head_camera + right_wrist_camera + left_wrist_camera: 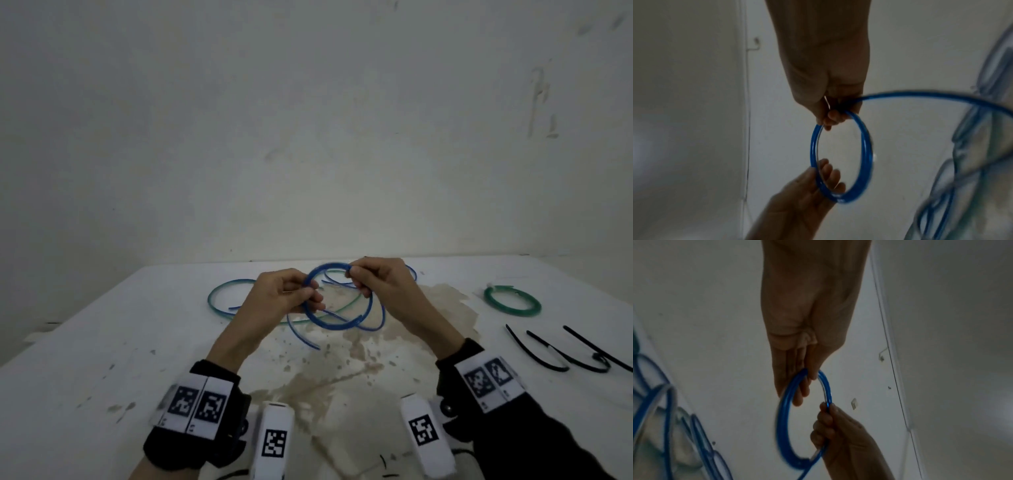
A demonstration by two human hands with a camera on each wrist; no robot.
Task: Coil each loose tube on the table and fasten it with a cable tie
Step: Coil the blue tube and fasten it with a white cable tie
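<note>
Above the table I hold a blue tube wound into a ring. My left hand pinches the ring's left side and my right hand pinches its upper right. The left wrist view shows the blue ring running between my left fingers and the right hand below. In the right wrist view the ring hangs from my right fingers, and a blue tail curves off to the right. Three black cable ties lie at the right.
Under my hands lie a loose green tube and loose blue tubes. A green coil rests at the right, behind the ties. The white table has a brown stain in its middle. A wall stands behind it.
</note>
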